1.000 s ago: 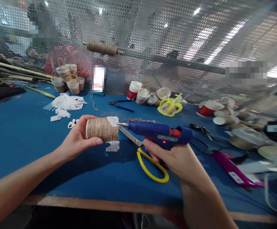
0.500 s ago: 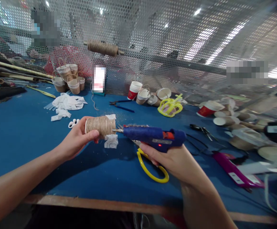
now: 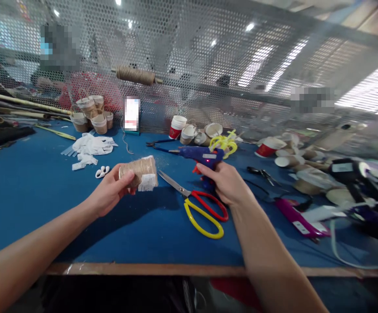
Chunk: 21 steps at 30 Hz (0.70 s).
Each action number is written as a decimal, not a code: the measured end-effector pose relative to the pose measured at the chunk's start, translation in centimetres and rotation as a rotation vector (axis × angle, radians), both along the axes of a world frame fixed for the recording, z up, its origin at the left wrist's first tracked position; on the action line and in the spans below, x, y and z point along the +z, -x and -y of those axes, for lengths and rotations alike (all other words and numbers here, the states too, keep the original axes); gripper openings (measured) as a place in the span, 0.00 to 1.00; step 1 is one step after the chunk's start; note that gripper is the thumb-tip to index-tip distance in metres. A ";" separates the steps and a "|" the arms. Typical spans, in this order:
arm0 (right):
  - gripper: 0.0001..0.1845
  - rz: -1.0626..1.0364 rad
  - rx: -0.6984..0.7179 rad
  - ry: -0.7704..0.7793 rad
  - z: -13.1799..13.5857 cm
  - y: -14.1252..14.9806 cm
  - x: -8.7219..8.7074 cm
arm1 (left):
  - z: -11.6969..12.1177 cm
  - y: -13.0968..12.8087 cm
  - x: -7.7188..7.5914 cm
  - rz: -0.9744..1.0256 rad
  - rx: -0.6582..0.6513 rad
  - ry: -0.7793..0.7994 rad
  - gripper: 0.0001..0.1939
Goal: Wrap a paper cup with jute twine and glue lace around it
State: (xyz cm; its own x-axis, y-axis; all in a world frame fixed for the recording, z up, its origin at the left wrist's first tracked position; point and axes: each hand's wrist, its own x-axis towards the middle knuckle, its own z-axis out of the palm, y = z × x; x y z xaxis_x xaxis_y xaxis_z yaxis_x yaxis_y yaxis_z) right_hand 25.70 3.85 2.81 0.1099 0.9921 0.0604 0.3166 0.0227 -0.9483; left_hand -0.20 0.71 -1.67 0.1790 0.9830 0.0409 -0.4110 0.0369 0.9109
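My left hand (image 3: 111, 191) is closed round a twine-wrapped cup (image 3: 139, 171) with a strip of white lace at its end, held on its side above the blue table (image 3: 39, 191). My right hand (image 3: 225, 182) grips a blue hot glue gun (image 3: 199, 153) by its handle, farther back on the table, nozzle pointing left and a red light showing on its body. Scissors with yellow and red handles (image 3: 202, 208) lie between my two hands.
A perforated metal screen (image 3: 189, 65) closes the back, with a twine spool (image 3: 135, 74) on it. Wrapped cups (image 3: 89, 112), white lace scraps (image 3: 89, 147), paper cups (image 3: 182, 128), a yellow crown shape (image 3: 223, 141), pliers (image 3: 158, 143) and clutter of cups and cables at right (image 3: 322, 174). A person sits behind the screen.
My right hand has carried the glue gun away from the cup, back and to the right toward the table. The left hand has turned the wrapped cup and drawn it slightly lower.
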 end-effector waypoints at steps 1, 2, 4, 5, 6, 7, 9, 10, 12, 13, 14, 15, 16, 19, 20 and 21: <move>0.13 0.023 -0.025 0.017 -0.7 -0.2 -0.3 | 0.1 0.0 0.0 0.000 -0.001 -0.002 0.18; 0.12 0.050 -0.049 0.041 -1.4 -0.5 -0.7 | 0.1 -0.1 0.0 -0.002 -0.003 -0.004 0.19; 0.10 0.121 -0.072 0.105 -2.6 -0.8 -1.5 | 0.2 -0.1 0.1 -0.008 -0.006 -0.005 0.19; 0.09 0.163 -0.076 0.142 -3.1 -0.9 -1.9 | 0.2 -0.1 0.2 -0.010 -0.008 -0.004 0.20; 0.09 0.208 -0.073 0.182 -3.6 -1.0 -2.3 | 0.2 -0.1 0.3 -0.011 -0.008 -0.004 0.21; 0.10 0.254 -0.068 0.219 -4.0 -1.0 -2.7 | 0.3 -0.2 0.4 -0.014 -0.007 -0.004 0.22; 0.15 0.348 -0.060 0.270 -4.6 -0.9 -3.3 | 0.4 -0.2 0.6 -0.017 -0.001 -0.002 0.22; 0.16 0.398 -0.060 0.279 -4.9 -0.8 -3.6 | 0.4 -0.2 0.7 -0.018 0.002 -0.001 0.23; 0.17 0.500 -0.066 0.266 -5.3 -0.5 -3.8 | 0.4 -0.2 0.7 -0.014 0.000 -0.003 0.22; 0.16 0.548 -0.069 0.245 -5.4 -0.3 -3.7 | 0.4 -0.2 0.7 -0.008 -0.004 -0.007 0.22; 0.16 0.590 -0.068 0.213 -5.4 -0.1 -3.6 | 0.4 -0.2 0.7 -0.002 -0.009 -0.011 0.21; 0.15 0.622 -0.062 0.170 -5.2 0.3 -3.3 | 0.3 -0.2 0.6 0.003 -0.013 -0.013 0.21; 0.14 0.647 -0.052 0.118 -4.8 0.6 -2.8 | 0.3 -0.2 0.5 0.009 -0.016 -0.011 0.21; 0.10 0.677 0.030 -0.074 -2.5 2.1 -1.1 | 0.1 -0.2 0.4 0.036 -0.030 0.027 0.22; 0.10 0.675 0.083 -0.134 -1.4 2.7 -0.5 | 0.1 -0.2 0.4 0.046 -0.040 0.052 0.22; 0.12 0.665 0.150 -0.189 -0.3 3.2 0.0 | 0.1 -0.2 0.4 0.056 -0.053 0.080 0.22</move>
State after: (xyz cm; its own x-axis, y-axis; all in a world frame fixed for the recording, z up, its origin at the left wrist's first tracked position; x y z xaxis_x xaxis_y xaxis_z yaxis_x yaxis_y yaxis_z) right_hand 22.46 4.17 2.82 -0.1470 0.9595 0.2403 0.8080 0.2566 -0.5304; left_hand 0.01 0.63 -1.26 0.2309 0.9726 -0.0259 -0.4569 0.1319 0.8797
